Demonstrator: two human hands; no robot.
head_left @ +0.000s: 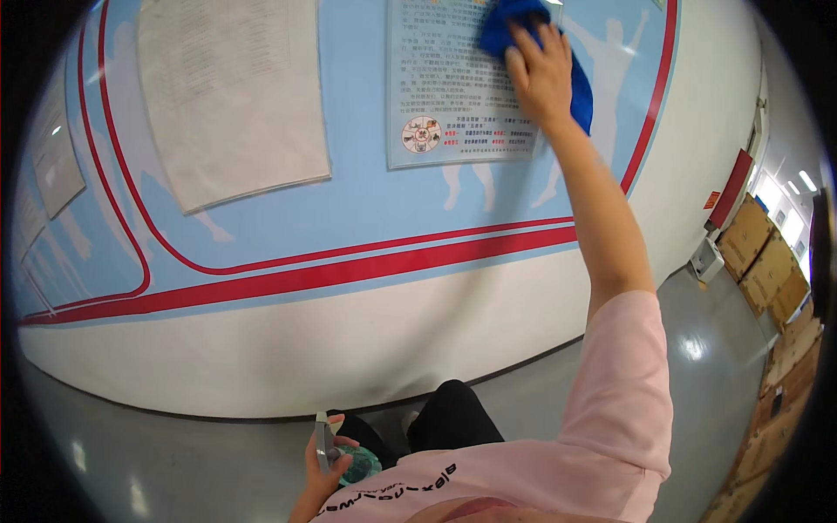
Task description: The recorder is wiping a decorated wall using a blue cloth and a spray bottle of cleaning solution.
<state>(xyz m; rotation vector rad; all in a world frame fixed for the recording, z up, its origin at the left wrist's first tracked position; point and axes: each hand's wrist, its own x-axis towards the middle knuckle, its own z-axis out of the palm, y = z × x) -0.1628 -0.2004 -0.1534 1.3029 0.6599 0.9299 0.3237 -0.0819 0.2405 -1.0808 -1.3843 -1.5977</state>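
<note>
My right hand [542, 77] is raised against the wall, its fingers pressing a blue cloth [516, 24] to the upper right part of a printed notice in a clear cover [471, 131]. Part of the cloth hangs down beside my wrist. Low in front of my body, my left hand [324, 466] is wrapped round a spray bottle with a grey and white trigger head [324, 436]. The greenish, see-through body of that bottle [361, 465] shows beyond my fingers.
Another covered sheet [235, 105] hangs to the left on the blue wall panel [366, 209], which has red border stripes. Further left is a smaller sheet [59, 161]. Cardboard boxes [767, 257] are stacked along the right, above the grey floor [558, 383].
</note>
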